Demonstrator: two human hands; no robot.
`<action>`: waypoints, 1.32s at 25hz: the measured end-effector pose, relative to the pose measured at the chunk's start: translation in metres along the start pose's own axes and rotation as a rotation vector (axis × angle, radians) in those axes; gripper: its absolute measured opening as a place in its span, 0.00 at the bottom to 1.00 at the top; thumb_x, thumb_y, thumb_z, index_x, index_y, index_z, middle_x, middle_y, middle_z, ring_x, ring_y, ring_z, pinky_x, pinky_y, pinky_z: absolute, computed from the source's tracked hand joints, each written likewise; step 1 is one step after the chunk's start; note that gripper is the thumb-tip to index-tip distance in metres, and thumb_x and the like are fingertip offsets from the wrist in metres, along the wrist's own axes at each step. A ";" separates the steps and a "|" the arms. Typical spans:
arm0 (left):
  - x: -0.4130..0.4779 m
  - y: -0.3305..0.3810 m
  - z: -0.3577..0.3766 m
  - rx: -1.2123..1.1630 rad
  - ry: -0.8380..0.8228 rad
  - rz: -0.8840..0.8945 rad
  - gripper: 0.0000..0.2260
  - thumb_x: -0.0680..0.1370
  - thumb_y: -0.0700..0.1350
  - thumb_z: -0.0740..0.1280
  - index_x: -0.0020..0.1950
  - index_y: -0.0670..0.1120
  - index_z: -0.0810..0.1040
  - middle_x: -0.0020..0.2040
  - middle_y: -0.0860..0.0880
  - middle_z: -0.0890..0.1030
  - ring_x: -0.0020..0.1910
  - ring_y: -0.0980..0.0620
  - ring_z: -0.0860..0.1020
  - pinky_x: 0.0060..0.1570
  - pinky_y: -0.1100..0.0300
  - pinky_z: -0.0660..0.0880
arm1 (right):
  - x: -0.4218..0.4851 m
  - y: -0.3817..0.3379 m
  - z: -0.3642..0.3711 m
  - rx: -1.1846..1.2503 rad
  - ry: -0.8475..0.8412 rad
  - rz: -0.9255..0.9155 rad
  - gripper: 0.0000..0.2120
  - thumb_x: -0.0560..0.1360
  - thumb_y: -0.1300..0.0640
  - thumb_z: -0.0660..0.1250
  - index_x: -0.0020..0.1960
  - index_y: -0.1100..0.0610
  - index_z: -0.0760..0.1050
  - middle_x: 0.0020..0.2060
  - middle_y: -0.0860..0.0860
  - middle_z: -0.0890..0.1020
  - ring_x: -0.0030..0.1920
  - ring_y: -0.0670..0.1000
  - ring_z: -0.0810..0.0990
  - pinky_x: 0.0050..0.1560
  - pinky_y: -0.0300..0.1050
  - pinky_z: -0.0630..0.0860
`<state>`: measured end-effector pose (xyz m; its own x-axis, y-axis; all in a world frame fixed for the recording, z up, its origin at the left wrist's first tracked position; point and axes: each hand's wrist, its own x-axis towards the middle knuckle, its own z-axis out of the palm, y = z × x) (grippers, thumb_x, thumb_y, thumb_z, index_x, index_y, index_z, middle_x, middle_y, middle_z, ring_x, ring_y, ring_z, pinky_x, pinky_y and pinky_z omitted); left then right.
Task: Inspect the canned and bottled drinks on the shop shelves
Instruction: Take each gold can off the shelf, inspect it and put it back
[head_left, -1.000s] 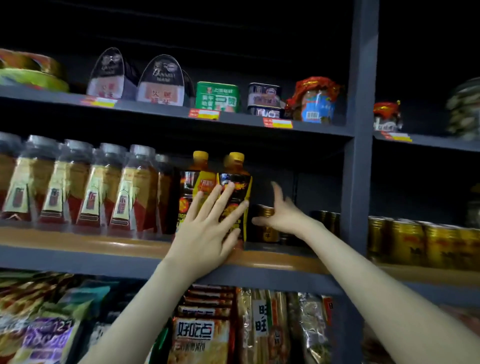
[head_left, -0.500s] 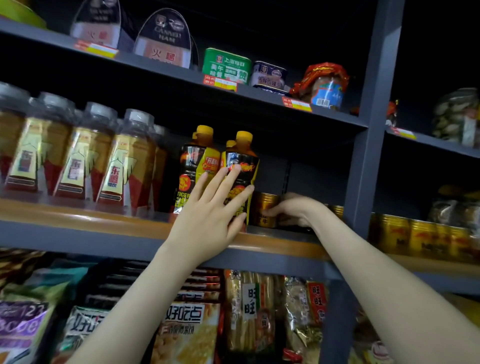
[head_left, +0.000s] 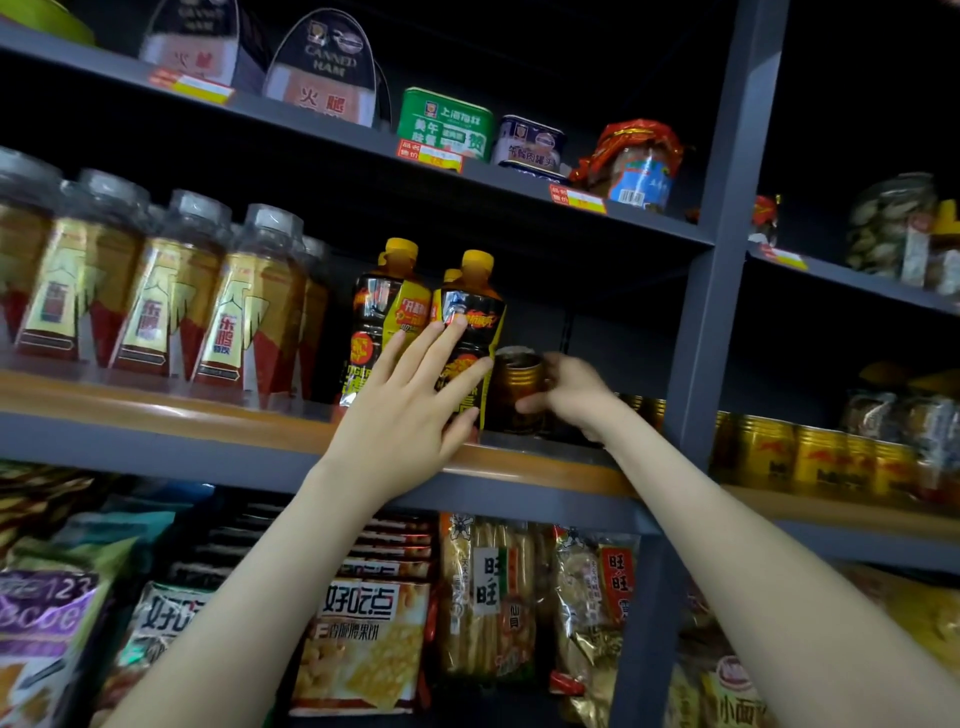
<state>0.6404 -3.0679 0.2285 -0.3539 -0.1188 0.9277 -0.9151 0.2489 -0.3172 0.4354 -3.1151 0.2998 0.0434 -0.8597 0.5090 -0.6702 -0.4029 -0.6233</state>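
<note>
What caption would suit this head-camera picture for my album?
Left hand rests flat on a yellow-capped bottle while the right hand grips a gold can.

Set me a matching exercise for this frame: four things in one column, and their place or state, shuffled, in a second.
Column one:
1. left hand
2. right hand
3. green tin
4. biscuit packet

Column two:
A. stands on the top shelf
B. fingers curled round a gold can
C. lies below the drinks shelf
D. straight fingers laid on a yellow-capped bottle

Pairs: 1-D, 2-B, 3-A, 4-C.
</note>
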 end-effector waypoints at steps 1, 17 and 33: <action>0.000 0.001 -0.001 -0.002 -0.001 -0.001 0.23 0.80 0.54 0.53 0.71 0.48 0.72 0.75 0.39 0.65 0.73 0.39 0.64 0.71 0.41 0.61 | -0.002 -0.001 -0.003 0.002 0.040 -0.029 0.37 0.66 0.66 0.77 0.71 0.57 0.67 0.64 0.55 0.77 0.65 0.55 0.74 0.66 0.50 0.70; 0.028 0.087 -0.040 -0.526 -0.012 -0.162 0.42 0.73 0.47 0.73 0.78 0.51 0.50 0.76 0.46 0.63 0.76 0.48 0.59 0.74 0.50 0.58 | -0.124 0.000 -0.040 0.287 0.252 -0.519 0.33 0.69 0.63 0.75 0.65 0.40 0.66 0.55 0.34 0.75 0.60 0.36 0.72 0.60 0.30 0.69; -0.204 0.187 -0.112 -0.883 -0.587 -0.925 0.40 0.66 0.55 0.78 0.74 0.53 0.62 0.61 0.58 0.78 0.58 0.62 0.78 0.54 0.64 0.76 | -0.299 0.147 0.087 0.445 -0.491 -0.326 0.36 0.71 0.40 0.69 0.72 0.35 0.52 0.72 0.35 0.62 0.71 0.35 0.61 0.67 0.30 0.62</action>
<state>0.5633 -2.8891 0.0017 0.0726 -0.8929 0.4444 -0.5145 0.3483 0.7836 0.3883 -2.9445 0.0044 0.5854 -0.6739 0.4507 -0.2072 -0.6618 -0.7205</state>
